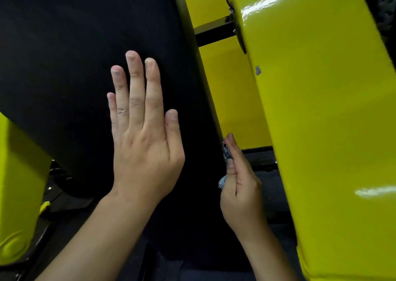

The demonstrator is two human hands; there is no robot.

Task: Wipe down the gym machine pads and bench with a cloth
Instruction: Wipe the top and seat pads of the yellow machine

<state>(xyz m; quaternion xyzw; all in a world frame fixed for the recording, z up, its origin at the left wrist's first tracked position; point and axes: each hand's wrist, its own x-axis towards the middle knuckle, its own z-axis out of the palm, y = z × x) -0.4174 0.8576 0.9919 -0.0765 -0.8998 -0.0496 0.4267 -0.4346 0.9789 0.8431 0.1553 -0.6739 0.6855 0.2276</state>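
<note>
Two hands in frame, both low of centre. Left hand laid flat on the broad black padded machine cushion that fills the upper left, fingers straight and close together, holding nothing, seemingly steadying the pad. Right hand at lower centre-right, fingers curled around a small bunched checked cloth, most of it hidden in the palm, only a dark patterned tuft at the top and a pale corner below peeking out. Cloth pressed against or just beside the right edge of the black cushion, next to the glossy yellow painted metal frame panel running down the right side.

Likely light, soft and limp, that cloth; no stiffness at all, so best kept wadded in the palm with the thumb and fingertips pinning it, a flat face left free for wiping. Easily dropped if the grip loosens along the narrow gap. Cushion probably firm with slight give, matte rather than slippery, fixed in place and too heavy to shift; flat palm pressure enough to brace it. Yellow panel looks hard and slick, showing bright reflections.
</note>
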